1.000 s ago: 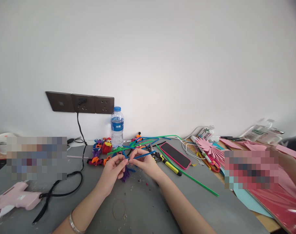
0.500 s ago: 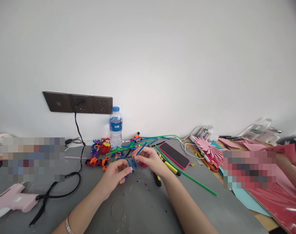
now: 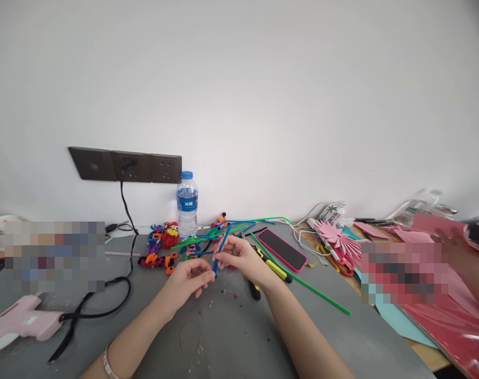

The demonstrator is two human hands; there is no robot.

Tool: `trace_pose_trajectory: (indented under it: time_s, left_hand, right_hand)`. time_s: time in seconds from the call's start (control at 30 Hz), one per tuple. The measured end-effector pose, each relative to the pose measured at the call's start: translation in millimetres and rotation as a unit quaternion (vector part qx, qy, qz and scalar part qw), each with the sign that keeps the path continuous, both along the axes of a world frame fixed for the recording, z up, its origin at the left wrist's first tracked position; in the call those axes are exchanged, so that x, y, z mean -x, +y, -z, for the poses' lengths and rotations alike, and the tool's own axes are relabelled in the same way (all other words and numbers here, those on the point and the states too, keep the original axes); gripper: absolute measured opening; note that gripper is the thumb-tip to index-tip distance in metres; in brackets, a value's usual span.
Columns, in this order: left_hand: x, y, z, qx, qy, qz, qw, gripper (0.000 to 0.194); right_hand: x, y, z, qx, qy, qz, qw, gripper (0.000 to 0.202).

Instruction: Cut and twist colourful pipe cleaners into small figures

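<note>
Now blue stick [image 3: 219, 253] upright — earlier level, seemingly between both hands [image 3: 213, 267]

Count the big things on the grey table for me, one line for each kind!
Water bottle: 1
Phone: 1
Pink glue gun: 1
Blue stick held by left hand and right hand: 1
Long green stick: 1
Total: 5

fuzzy blue pipe cleaner [image 3: 219, 252], matt grey tabletop [image 3: 231, 337], clear plastic bottle [image 3: 186, 205]

The blue stick [image 3: 219, 252] now stands nearly upright between both hands, no longer lying flat across them.
</note>
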State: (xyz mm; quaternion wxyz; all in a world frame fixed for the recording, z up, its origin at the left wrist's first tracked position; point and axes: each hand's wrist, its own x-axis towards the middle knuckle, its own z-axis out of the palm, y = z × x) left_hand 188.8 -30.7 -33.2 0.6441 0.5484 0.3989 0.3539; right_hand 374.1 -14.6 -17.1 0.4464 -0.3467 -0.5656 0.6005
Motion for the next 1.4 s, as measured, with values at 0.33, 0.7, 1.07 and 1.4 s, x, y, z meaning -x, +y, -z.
trace_pose_trajectory:
  time_s: [0.33,0.7,1.07,1.4]
  left_hand:
    - [1,3,3.7,-0.099,-0.041,-0.195,0.975,0.021]
    - [9,7,2.3,-0.151,0.03,-0.202,0.967,0.017]
    - [3,6,-3.9,0.053,-0.156,-0.177,0.97,0.031]
    - [-4,5,3.8,0.174,-0.327,-0.181,0.911,0.03]
  right_hand:
    - [24,4,12.8,-0.064,0.062,0.103,0.991,0.031]
    - [27,0,11.3,-0.048,0.07,0.105,0.991,0.033]
    - [28,-2,8.5,-0.15,0.043,0.158,0.975,0.025]
    - [40,-13,14.3,-0.285,-0.055,0.152,0.945,0.02]
